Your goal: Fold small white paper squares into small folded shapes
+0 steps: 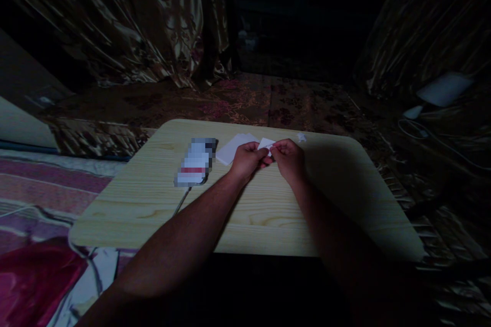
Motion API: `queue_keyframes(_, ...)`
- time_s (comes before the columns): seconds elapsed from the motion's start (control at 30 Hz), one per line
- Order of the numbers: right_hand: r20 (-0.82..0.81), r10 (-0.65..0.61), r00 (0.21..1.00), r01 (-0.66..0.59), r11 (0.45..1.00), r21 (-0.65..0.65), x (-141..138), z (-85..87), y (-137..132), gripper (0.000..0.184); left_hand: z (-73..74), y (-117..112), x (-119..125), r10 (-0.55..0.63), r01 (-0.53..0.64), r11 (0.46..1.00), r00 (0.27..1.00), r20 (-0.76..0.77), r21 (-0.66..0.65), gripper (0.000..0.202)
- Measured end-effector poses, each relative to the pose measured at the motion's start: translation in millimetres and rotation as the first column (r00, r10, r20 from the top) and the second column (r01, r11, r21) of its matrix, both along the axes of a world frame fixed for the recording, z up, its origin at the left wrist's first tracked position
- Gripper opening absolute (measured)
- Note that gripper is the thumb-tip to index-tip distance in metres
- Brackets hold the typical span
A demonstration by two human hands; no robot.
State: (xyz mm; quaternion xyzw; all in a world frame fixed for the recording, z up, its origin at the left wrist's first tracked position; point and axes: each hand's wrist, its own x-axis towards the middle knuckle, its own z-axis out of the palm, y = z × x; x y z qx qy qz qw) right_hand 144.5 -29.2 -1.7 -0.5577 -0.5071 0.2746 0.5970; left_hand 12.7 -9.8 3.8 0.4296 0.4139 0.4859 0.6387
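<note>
Above the far half of a small wooden table (264, 204), both hands meet on a small piece of white paper (266, 143). My left hand (246, 158) is closed on its left and lower edge, thumb on top. From the other side, my right hand (288, 157) pinches the paper's right edge, its fingertips almost touching the left ones. The paper looks folded, though the fingers hide part of it. Just left of my left hand lie several white paper sheets (232, 148). A small crumpled or folded white paper piece (301, 137) rests beyond my right hand.
Left of the sheets lies a phone (195, 162), its screen blurred out, with a cable (181, 202) running toward the near edge. Patterned curtains (184, 20) hang behind. A white device (445, 89) with a cord stands at right. Striped bedding (49, 184) is at left.
</note>
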Motion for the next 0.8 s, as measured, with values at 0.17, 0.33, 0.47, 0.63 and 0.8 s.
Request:
queue_keyframes(0.17,0.027,0.061,0.998,-0.063,0.996,0.056,1.5,-0.9,-0.6,0.010,2.8,-0.7,-1.1,-0.007,0.007,1.000,1.000,0.020,-0.021,0.017)
queue_keyframes(0.33,0.065,0.102,0.993,-0.106,0.992,0.067,2.4,0.9,-1.9,0.007,7.3,-1.6,-2.1,-0.037,0.039,0.999,0.997,0.065,-0.035,0.017)
queue_keyframes(0.47,0.072,0.140,0.988,-0.144,0.988,0.060,2.6,2.1,-4.1,0.006,8.2,-1.0,-2.5,-0.053,0.059,0.996,0.994,0.100,-0.061,0.017)
queue_keyframes(0.63,0.105,0.151,0.983,-0.155,0.988,0.025,5.6,-1.2,-3.0,0.006,7.7,-0.1,-2.2,-0.054,0.063,0.995,0.991,0.121,-0.074,0.018)
queue_keyframes(0.8,0.138,0.136,0.981,-0.143,0.989,0.042,8.1,-3.7,-0.5,0.006,7.5,-0.2,-2.4,-0.049,0.062,0.995,0.988,0.143,-0.084,0.018)
